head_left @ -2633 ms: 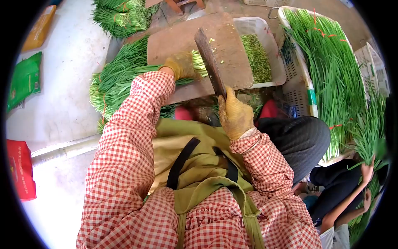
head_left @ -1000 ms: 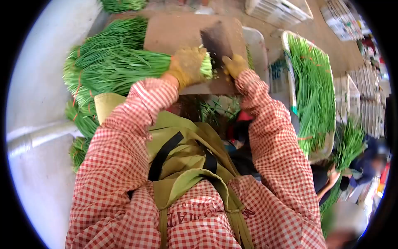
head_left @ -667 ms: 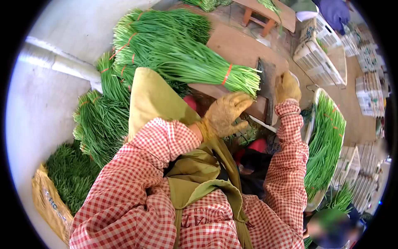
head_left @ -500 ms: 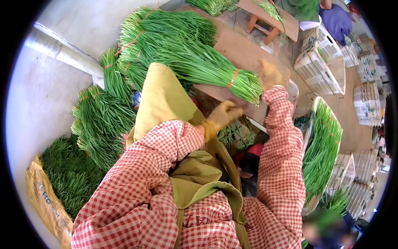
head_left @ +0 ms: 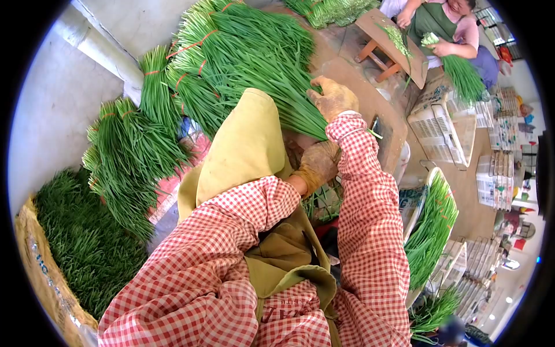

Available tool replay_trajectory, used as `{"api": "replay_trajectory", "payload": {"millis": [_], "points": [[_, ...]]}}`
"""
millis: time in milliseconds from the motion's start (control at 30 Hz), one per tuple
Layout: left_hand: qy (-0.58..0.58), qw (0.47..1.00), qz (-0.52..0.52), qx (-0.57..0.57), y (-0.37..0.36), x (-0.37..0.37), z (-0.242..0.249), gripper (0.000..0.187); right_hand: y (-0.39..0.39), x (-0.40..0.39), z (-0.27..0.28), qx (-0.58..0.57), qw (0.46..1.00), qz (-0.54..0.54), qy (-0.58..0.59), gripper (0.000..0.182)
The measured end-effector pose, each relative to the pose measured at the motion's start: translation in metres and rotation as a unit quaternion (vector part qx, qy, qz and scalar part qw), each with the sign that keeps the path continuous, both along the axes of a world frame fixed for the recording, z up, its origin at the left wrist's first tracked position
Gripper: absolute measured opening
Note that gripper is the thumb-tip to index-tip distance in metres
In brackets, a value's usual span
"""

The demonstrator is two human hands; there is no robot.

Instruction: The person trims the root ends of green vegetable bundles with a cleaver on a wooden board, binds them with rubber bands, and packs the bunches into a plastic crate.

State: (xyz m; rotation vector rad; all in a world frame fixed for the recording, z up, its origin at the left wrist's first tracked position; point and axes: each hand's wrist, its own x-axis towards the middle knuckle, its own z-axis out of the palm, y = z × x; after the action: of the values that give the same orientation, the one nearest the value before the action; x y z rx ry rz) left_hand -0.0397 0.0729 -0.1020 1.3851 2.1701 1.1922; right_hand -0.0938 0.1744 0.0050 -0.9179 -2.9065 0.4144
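Note:
A thick bundle of garlic chives [head_left: 283,95] lies slanting across the brown board, its cut stem end hidden behind my right wrist. My right hand [head_left: 335,101], in a stained tan glove, has its fingers curled against the bundle's upper edge. Below it, my gloved left hand [head_left: 319,165] is closed at the lower stems; my right sleeve covers its fingertips. More chives [head_left: 193,49], tied with red bands, are heaped behind at the left.
The brown board [head_left: 384,113] carries a small dark object [head_left: 376,124]. A wooden stool [head_left: 390,46] stands beyond it, near a person [head_left: 442,29] holding chives. White crates [head_left: 439,124] stand at the right. A sack of greens [head_left: 81,231] sits at lower left.
My right hand has moved left onto the bundle, and my left hand has closed in under the stem end. The red-banded stem end is now hidden. The view has shifted, showing more of the other person.

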Motion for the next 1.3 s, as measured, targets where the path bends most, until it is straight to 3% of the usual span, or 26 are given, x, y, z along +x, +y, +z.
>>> {"api": "replay_trajectory", "payload": {"millis": [167,200,233,267,333,367,400,433,467,500,533,567,633,667,700,767,833,900,967,1000,1033,1067,1100,1167,1233,1300], "points": [[-0.025,0.994,-0.022,-0.105,-0.002,-0.007,0.009,0.017,0.004,-0.001,-0.027,-0.028,0.999,0.031,0.012,0.018],[0.013,0.991,-0.048,-0.127,-0.002,-0.008,0.009,0.019,0.003,-0.006,-0.035,-0.218,0.973,-0.045,0.057,0.019],[0.011,0.991,-0.049,-0.128,0.007,-0.003,-0.015,0.019,0.002,-0.008,-0.04,-0.396,0.905,-0.12,0.101,0.019],[0.033,0.994,-0.023,-0.099,0.024,0.008,-0.062,0.022,0.001,-0.007,-0.032,-0.59,0.774,-0.086,0.213,0.02],[0.054,0.996,0.005,-0.069,0.025,0.026,-0.142,0.025,-0.008,-0.015,0.002,-0.635,0.725,-0.006,0.267,0.022],[0.029,0.998,-0.006,-0.057,0.017,0.016,-0.115,0.025,-0.011,-0.02,0.017,-0.672,0.665,0.075,0.318,0.023],[-0.017,0.999,-0.019,-0.044,0.009,0.004,-0.074,0.026,-0.002,-0.025,0.027,-0.628,0.7,0.051,0.336,0.017],[-0.067,0.997,-0.024,-0.027,0.002,-0.001,-0.038,0.028,0.013,-0.023,0.028,-0.56,0.769,0.014,0.308,0.027],[-0.135,0.991,-0.014,0.001,-0.005,-0.003,-0.013,0.03,0.037,-0.014,0.011,-0.331,0.902,0.045,0.273,0.034],[-0.222,0.974,0.007,0.036,-0.01,-0.004,0.001,0.032,0.065,0.002,-0.018,-0.081,0.969,0.072,0.22,0.041],[-0.321,0.944,0.036,0.068,-0.014,-0.003,0.005,0.034,0.091,0.023,-0.049,-0.02,0.994,0.041,0.101,0.047],[-0.443,0.889,0.079,0.085,-0.013,0.002,0.002,0.037,0.108,0.039,-0.073,0.039,0.999,0.006,-0.019,0.053],[-0.664,0.683,0.244,0.183,-0.007,0.011,-0.013,0.045,0.09,0.072,-0.08,-0.068,0.994,0.02,-0.084,0.056],[-0.733,0.648,0.184,0.099,-0.022,-0.009,-0.007,0.053,0.074,0.085,-0.078,-0.025,0.996,0.036,-0.075,0.056],[-0.651,0.695,0.204,0.225,-0.017,-0.011,0.0,0.049,0.04,0.087,-0.059,0.019,0.996,0.053,-0.066,0.057],[-0.68,0.653,0.227,0.242,-0.023,-0.019,0.032,0.051,-0.034,0.091,-0.003,0.094,0.989,0.015,-0.113,0.057],[-0.722,0.623,0.175,0.243,-0.024,-0.02,0.018,0.056,-0.068,0.115,0.006,0.148,0.987,0.008,-0.059,0.053],[-0.709,0.649,0.147,0.235,-0.023,-0.011,0.014,0.064,-0.077,0.138,0.006,0.16,0.986,-0.033,-0.032,0.054],[-0.673,0.702,0.169,0.159,-0.026,0.002,0.03,0.065,-0.072,0.165,0.013,0.029,0.991,-0.133,0.015,0.06],[-0.666,0.714,0.084,0.199,-0.024,0.009,0.029,0.062,-0.058,0.179,0.013,-0.131,0.97,-0.196,0.062,0.065],[-0.654,0.72,-0.003,0.233,-0.022,0.016,0.03,0.06,-0.04,0.191,0.0,-0.126,0.966,-0.214,0.077,0.065],[-0.656,0.723,-0.016,0.216,-0.021,0.023,0.037,0.054,-0.02,0.204,-0.02,-0.365,0.868,-0.268,0.204,0.072],[-0.651,0.73,-0.038,0.206,-0.022,0.03,0.043,0.054,-0.008,0.216,-0.034,-0.571,0.699,-0.286,0.323,0.079],[-0.577,0.798,-0.067,0.16,-0.028,0.044,0.055,0.054,-0.003,0.231,-0.027,-0.587,0.671,-0.274,0.36,0.093],[-0.528,0.835,-0.102,0.121,-0.039,0.046,0.062,0.054,-0.038,0.234,0.008,-0.513,0.746,-0.199,0.375,0.102],[-0.488,0.855,-0.139,0.108,-0.046,0.047,0.06,0.053,-0.065,0.26,0.027,-0.503,0.745,-0.144,0.415,0.098]]}}
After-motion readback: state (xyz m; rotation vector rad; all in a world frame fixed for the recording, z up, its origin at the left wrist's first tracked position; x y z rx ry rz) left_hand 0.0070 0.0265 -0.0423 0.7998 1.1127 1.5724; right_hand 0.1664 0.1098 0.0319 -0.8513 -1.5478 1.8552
